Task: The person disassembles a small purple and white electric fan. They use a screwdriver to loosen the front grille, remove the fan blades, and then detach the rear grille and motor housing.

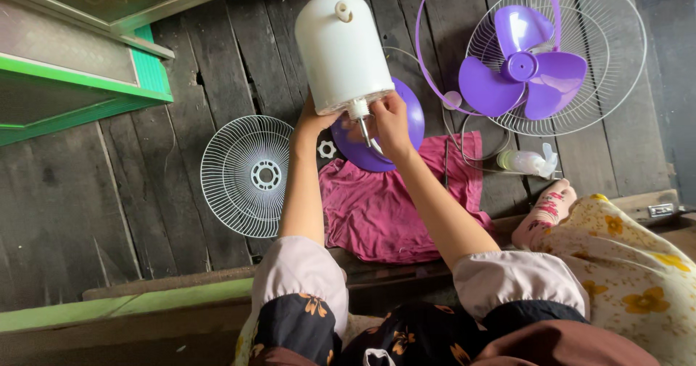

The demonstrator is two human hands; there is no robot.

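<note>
Under motor housing [341, 47], both hands raised.

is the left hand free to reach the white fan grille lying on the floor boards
Probably not right now: the left hand is propping up the white motor housing. The white grille lies just beside that arm with nothing on it, so the path itself looks open.

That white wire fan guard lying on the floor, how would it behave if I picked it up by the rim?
The fan guard is thin open wire, so probably light. It may flex slightly when held by one edge. It lies flat on the plank floor, so sliding looks likelier than rolling.
</note>
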